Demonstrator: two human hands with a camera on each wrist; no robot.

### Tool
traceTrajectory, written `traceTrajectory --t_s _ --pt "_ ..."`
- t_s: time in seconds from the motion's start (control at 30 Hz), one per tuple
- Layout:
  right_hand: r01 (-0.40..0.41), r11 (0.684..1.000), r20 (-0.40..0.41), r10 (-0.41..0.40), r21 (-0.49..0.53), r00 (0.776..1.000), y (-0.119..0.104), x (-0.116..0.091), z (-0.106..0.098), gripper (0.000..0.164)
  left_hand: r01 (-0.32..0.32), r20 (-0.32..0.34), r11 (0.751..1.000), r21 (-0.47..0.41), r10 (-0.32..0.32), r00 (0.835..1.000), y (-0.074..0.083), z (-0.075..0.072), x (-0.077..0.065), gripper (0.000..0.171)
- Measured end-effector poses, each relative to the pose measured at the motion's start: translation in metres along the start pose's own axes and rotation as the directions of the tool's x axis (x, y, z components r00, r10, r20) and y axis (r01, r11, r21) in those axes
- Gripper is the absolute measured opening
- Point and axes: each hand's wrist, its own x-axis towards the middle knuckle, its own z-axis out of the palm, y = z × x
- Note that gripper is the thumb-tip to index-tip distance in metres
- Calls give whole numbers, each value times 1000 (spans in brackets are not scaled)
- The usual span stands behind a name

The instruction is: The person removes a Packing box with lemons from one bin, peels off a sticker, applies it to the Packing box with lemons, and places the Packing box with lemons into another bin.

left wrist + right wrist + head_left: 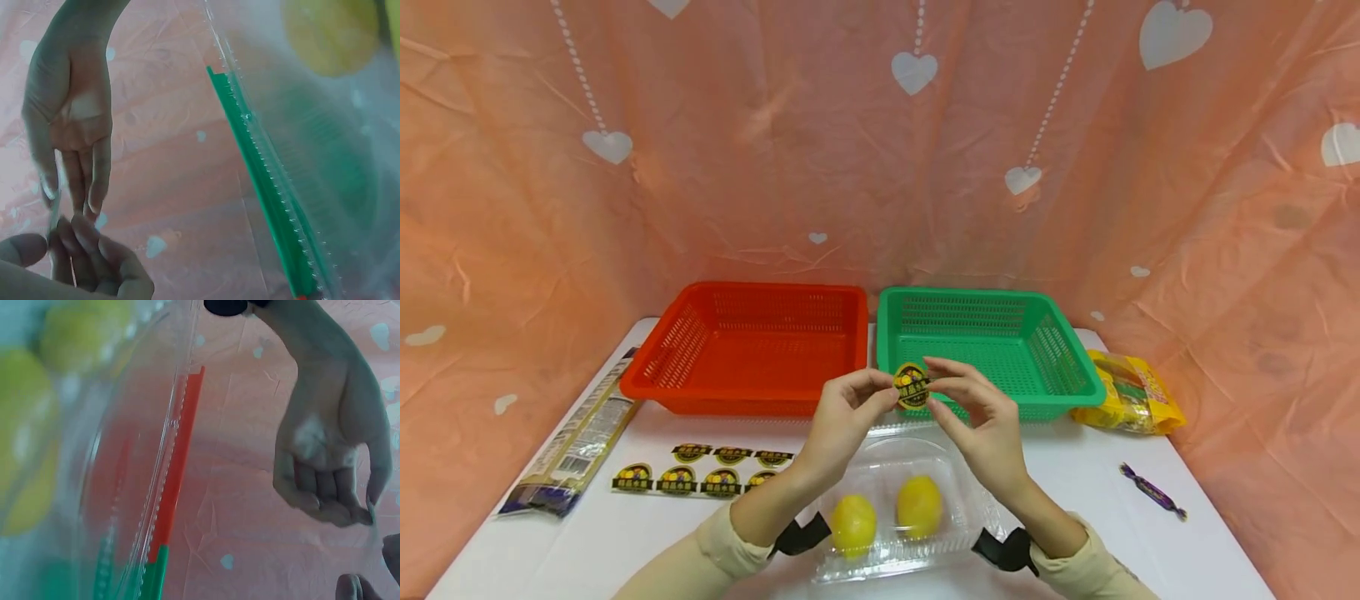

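In the head view, my left hand [850,417] pinches a round black-and-gold fruit label sticker [912,386] by its left edge, between thumb and forefinger. My right hand [981,421] is at the sticker's other edge, thumb and fingers spread apart beside it. The left wrist view shows the left fingers [94,250] pinching the sticker, edge-on. Below the hands lies a clear plastic clamshell box [887,571] with two yellow fruits [919,507] inside. To its left, a sheet of the same stickers [677,481] lies on the table, partly covered by the left forearm.
A red basket [745,400] and a green basket [992,296] stand side by side at the back. A long printed package [576,442] lies at the left, a yellow snack bag [1127,392] at the right. Near the right edge is a purple-wrapped candy [1153,492].
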Motion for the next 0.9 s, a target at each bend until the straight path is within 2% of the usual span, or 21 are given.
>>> traceTrajectory --t_s 0.13,0.27,0.33,0.43,0.57,0.63,0.73,0.8,0.9 --pt "-93 995 23 93 -26 995 -1 0 -11 14 33 98 998 61 -39 994 -2 -7 -3 20" --pt "-175 981 120 184 -77 976 2 -2 -22 12 56 196 988 144 -84 977 -6 -16 -5 20" --pt "-227 970 185 239 -83 953 4 -4 -26 11 66 230 980 189 -109 967 -9 -20 -6 20" --pt "-331 941 267 337 -70 903 9 -7 -29 11 80 251 966 246 -144 957 -15 -24 -8 19" --pt "-430 898 316 435 -91 843 18 -11 -29 14 84 250 952 295 -161 955 -27 -27 -13 21" --pt "-442 890 329 454 -113 828 22 -14 -29 15 77 241 945 317 -158 958 -33 -28 -16 26" --pt "-437 888 345 458 -140 819 27 -17 -28 14 50 232 941 334 -134 963 -41 -28 -19 35" --pt "-423 891 357 455 -166 816 29 -20 -27 14 -1 240 929 371 -95 966 -45 -27 -21 35" --pt "-404 893 376 450 -198 810 31 -23 -26 11 -78 263 892 445 -47 964 -50 -26 -25 32"
